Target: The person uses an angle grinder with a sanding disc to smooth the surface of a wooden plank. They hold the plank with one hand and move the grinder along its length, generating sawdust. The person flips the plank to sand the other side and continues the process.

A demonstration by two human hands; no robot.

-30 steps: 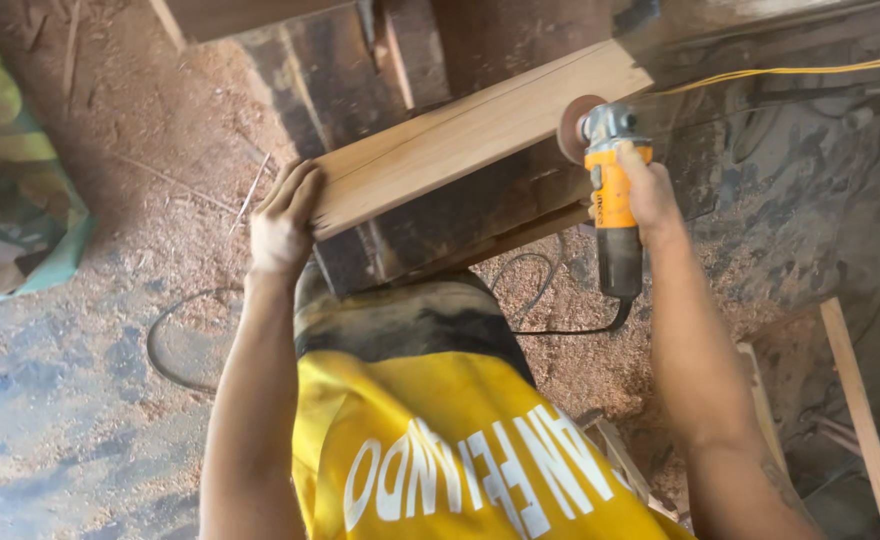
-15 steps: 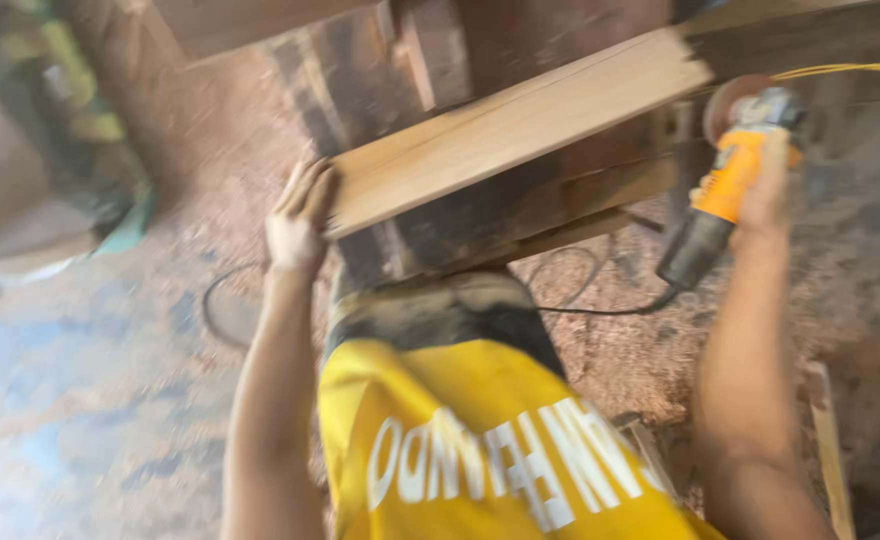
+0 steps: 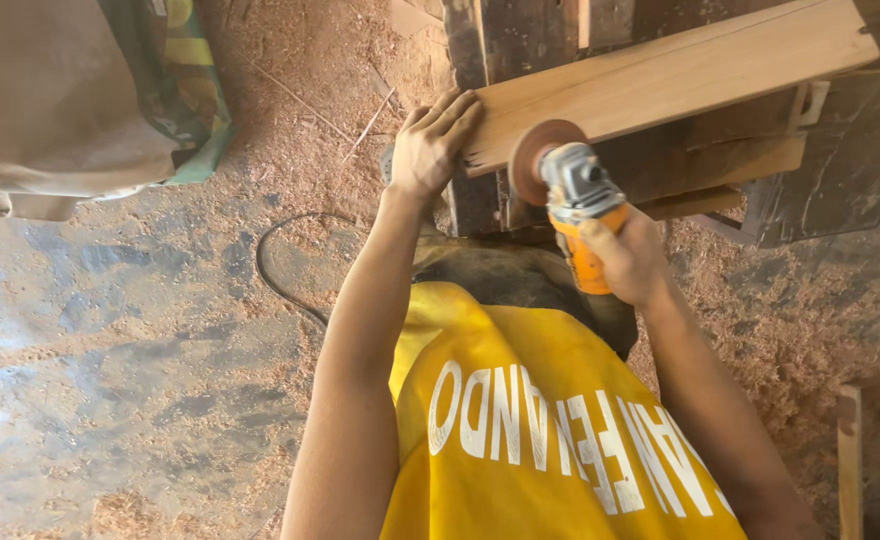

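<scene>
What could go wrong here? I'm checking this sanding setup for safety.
The left hand grips the plank end close to the grinder disc, so a slip may catch the fingers. The plank overhangs its support and might shift. The cord loops on the sawdust floor, a possible trip.

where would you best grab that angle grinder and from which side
Grip the angle grinder by its orange body, coming from the rear end, away from the sanding disc at the plank's edge. The right hand holds it there.
</scene>
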